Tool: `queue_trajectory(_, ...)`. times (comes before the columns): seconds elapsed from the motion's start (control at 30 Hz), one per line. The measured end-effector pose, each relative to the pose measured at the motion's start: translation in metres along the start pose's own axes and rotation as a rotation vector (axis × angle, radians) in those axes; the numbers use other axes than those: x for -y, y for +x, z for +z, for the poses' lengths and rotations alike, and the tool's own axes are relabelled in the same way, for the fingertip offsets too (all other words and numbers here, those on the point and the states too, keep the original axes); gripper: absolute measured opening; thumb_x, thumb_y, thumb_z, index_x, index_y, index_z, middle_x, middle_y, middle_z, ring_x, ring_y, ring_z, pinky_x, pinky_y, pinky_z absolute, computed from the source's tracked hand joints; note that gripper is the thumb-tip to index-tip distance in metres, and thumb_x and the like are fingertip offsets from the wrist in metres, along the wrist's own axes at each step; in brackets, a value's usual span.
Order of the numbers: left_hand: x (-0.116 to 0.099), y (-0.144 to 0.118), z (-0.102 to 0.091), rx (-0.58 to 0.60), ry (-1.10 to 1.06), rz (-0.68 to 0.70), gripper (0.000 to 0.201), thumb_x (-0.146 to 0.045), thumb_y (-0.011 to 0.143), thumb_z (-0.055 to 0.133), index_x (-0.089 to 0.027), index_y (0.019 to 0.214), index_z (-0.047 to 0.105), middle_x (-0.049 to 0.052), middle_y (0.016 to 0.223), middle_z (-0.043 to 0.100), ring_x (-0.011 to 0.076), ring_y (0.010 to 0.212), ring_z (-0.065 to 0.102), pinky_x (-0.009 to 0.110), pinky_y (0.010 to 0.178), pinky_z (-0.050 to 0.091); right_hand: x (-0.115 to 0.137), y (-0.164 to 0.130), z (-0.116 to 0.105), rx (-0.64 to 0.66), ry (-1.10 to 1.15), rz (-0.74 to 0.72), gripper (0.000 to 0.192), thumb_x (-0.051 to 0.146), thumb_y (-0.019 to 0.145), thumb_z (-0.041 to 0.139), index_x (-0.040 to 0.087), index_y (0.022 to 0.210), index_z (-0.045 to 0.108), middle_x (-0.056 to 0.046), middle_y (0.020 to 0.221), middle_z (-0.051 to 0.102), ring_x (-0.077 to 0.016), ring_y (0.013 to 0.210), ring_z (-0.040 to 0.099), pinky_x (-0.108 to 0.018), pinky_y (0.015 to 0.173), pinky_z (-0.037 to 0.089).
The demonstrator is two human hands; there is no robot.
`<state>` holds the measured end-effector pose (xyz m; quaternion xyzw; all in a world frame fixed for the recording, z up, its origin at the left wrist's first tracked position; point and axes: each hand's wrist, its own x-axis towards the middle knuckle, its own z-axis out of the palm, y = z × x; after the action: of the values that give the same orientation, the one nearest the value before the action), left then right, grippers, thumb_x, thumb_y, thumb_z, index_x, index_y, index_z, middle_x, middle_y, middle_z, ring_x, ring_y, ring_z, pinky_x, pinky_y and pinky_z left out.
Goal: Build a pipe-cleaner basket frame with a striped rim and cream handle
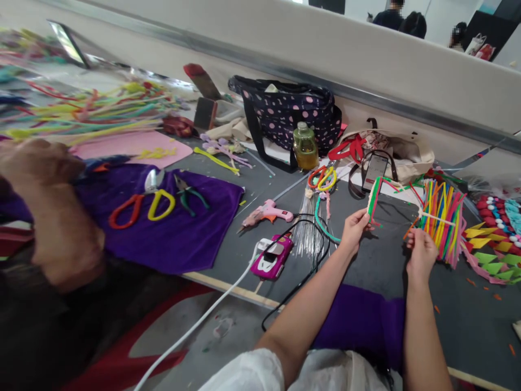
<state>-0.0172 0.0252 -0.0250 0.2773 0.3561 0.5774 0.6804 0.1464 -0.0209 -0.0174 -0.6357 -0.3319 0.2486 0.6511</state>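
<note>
Pipe-cleaner frame (373, 200), bottle (304, 142) of yellow liquid (307, 161)

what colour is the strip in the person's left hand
The strip in the left hand is green with a whitish edge, shown in the head view.

The green strip (373, 197) looks fuzzy, the purple cloth (191, 239) matt, the car-shaped block (273, 259) glossy.
</note>
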Motion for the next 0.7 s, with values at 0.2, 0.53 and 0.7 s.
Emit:
queue_trajectory(0.2, -0.009, 0.006, -0.007, -0.013, -0.073, 0.033, 0.053, -0.051, 0.064, 0.074, -0.012, 0.100, 0.069, -0.001, 0.062, 0.058, 0.0074, 0.051, 0.053, 0.024, 0.057, 0.049, 0.023, 0.008, -0.020, -0.243, -0.393, -0.488, 0.041, 0.052, 0.082, 0.056, 0.015, 0.096, 0.067, -0.013, 0.092, 0.066, -0.0225, 0.081, 0.060, -0.035, 0.072, 0.046)
queue_trajectory(0.53, -0.019, 0.011, -0.013, 0.014, -0.169, 0.018, 0.046, -0.046, 0.066, 0.075, -0.010, 0.094, 0.070, 0.000, 0.062, 0.059, 0.0068, 0.053, 0.052, 0.023, 0.057, 0.054, 0.018, 0.001, -0.021, 0.444, -0.198, 0.179, 0.056, 0.057, 0.070, 0.064, 0.015, 0.106, 0.063, -0.003, 0.067, 0.066, -0.0053, 0.039, 0.027, -0.021, 0.039, 0.021)
queue_trajectory(0.7, -0.023, 0.009, -0.011, 0.033, -0.290, 0.049, 0.047, -0.049, 0.073, 0.069, -0.009, 0.095, 0.068, 0.006, 0.073, 0.065, 0.0085, 0.060, 0.057, 0.027, 0.064, 0.056, 0.019, -0.005, -0.009, 0.363, -0.052, 0.197, 0.041, 0.054, 0.069, 0.068, 0.017, 0.086, 0.063, 0.003, 0.057, 0.058, -0.0041, 0.038, 0.024, -0.020, 0.038, 0.016)
